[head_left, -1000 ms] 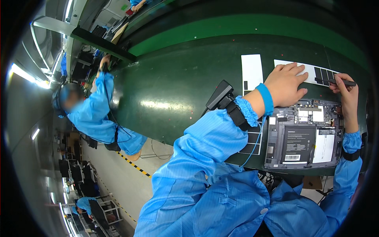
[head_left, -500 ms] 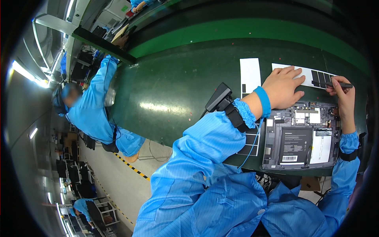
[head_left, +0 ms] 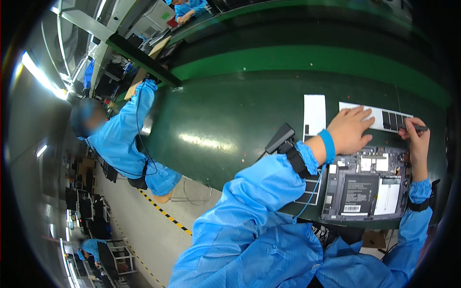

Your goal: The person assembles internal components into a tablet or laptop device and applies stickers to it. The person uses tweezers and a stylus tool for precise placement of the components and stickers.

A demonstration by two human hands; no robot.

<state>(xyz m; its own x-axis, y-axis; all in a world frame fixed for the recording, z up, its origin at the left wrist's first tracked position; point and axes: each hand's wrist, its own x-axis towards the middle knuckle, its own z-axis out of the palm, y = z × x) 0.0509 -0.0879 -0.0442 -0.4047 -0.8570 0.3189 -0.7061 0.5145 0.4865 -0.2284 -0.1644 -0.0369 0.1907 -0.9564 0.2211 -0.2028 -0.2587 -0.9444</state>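
My left hand lies with fingers spread on a white backing sheet, pressing its left part. Several black rectangular stickers sit on the right part of that sheet. Between the fingers of my right hand is a slim black tool that looks like tweezers, its tip over the stickers at the sheet's right end. Just below my hands rests an opened laptop base, its circuit board and black battery exposed. A blue wrist band with a cord circles my left wrist.
Another white sheet with black rectangles lies partly under my left forearm on the green table. A black device is strapped at my left cuff. To the left, a co-worker in blue sits at the table.
The whole view has shifted, so the table and hands appear lower. My left hand stays on the sheet; my right hand still holds the tweezers at the stickers.
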